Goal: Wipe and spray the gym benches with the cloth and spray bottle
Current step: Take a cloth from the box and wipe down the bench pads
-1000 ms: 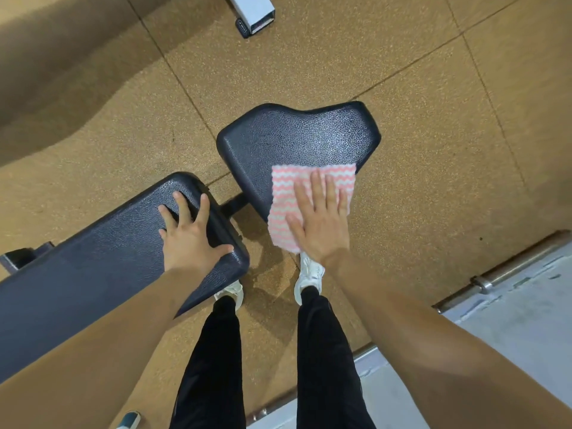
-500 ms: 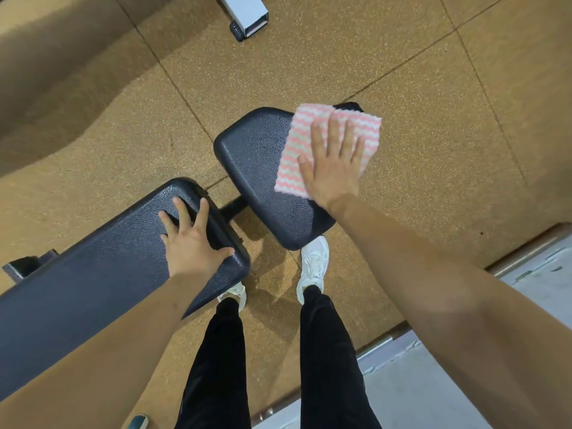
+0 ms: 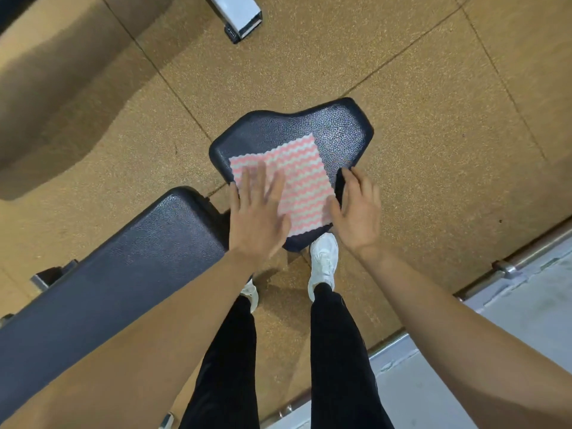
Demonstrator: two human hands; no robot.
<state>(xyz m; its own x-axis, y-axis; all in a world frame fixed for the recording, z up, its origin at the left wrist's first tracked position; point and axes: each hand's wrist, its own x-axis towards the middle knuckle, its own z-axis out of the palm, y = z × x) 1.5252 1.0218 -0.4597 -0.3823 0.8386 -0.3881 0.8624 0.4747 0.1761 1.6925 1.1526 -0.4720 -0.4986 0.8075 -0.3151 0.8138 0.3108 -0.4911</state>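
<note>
Plainly the wiping step is in hand. The cloth (image 3: 297,181), a square of pink and white zigzag stripes, lies spread flat on the dark, pebbled seat pad (image 3: 337,131), covering the pad's near half and leaving its twelve o'clock end bare. The left hand (image 3: 257,218) lies on the cloth's seven o'clock corner, palm down, fingers straight and spread, blurred with motion. The right hand (image 3: 356,215) sits at the cloth's four o'clock, fingers loosely bent over the pad's edge and holding nothing; whether its thumb touches the cloth I cannot tell.

My judgement is that the next move calls for flat pressure and a sweep toward the uncovered far end, keeping the cloth from bunching. No spray bottle is in view, so spraying would first mean fetching it.

At eight o'clock from the seat runs the long back pad (image 3: 123,267), with a narrow gap between the two. Below is speckled tan floor (image 3: 433,88); a white shoe (image 3: 323,258) stands just under the seat's near tip.
</note>
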